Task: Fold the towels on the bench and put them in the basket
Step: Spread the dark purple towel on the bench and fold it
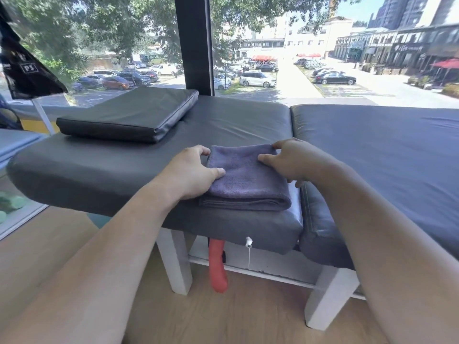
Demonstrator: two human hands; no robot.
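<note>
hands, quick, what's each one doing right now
Left hand: grips the left edge of the folded purple towel, thumb on top.
Right hand: grips its right edge, fingers curled.

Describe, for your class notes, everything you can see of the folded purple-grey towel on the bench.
The towel is purple-grey with a soft, fuzzy pile, like microfibre. It is folded into a compact, roughly square stack, with several layers showing along its near edge and a stitched hem along its left side. It lies flat on the dark padded bench, near the front edge, beside the seam between two cushions. The left hand grips its left side, thumb on top; the right hand grips its right side, its thumb on top too.
</note>
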